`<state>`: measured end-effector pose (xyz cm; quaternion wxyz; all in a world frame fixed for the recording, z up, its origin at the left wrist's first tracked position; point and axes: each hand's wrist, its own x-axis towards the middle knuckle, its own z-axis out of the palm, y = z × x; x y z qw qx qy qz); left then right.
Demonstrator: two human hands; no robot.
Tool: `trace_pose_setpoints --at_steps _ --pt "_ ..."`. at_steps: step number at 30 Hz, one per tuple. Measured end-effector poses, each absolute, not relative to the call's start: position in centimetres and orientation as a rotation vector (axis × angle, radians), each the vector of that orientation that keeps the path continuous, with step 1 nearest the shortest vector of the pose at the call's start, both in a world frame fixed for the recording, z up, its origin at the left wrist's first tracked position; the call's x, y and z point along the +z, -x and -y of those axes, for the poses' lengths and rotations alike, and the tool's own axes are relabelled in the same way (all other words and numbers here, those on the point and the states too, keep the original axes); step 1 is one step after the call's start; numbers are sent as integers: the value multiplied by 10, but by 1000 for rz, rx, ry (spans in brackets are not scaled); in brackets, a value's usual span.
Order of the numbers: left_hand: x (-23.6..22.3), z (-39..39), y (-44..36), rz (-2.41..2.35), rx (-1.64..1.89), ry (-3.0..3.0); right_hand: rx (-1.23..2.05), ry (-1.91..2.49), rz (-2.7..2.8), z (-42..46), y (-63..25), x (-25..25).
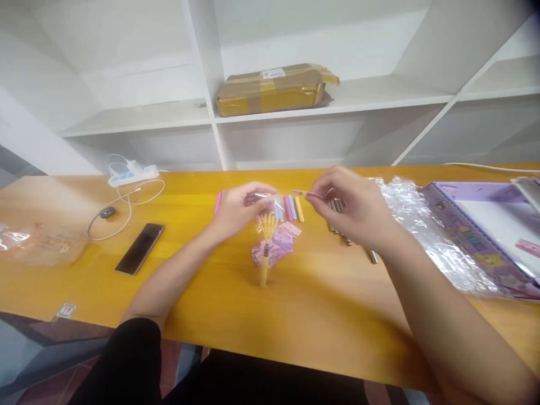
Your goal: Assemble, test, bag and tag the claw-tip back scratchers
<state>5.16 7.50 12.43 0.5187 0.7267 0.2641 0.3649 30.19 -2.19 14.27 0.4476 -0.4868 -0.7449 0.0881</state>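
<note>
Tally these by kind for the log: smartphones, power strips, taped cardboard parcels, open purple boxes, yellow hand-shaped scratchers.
Smartphone: 1
Power strip: 1
Taped cardboard parcel: 1
Open purple box: 1
Yellow hand-shaped scratcher: 1
Total: 5

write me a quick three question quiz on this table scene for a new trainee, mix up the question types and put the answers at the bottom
1. What sits on the shelf behind the table?
a) a phone
b) a taped cardboard box
c) a power strip

2. True or false: the phone lies between the left forearm and the clear bag with orange print.

3. Which hand pinches the thin pink piece?

Key: 1 b; 2 true; 3 the right hand
</note>
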Motion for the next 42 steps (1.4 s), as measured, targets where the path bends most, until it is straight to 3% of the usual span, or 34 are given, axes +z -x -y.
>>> trace_pose_setpoints --at_steps 6,26,32,42 --pt "128 -71 -51 -638 827 -1722 30 847 2123 28 -290 136" --pt "121 -67 -50 -335 713 -1747 -582 785 2014 9 -285 115" --pt "117 -61 -55 -382 761 -1865 -449 790 1821 10 -284 115" --pt "116 -58 -58 -126 878 -2068 287 954 1377 14 -276 125"
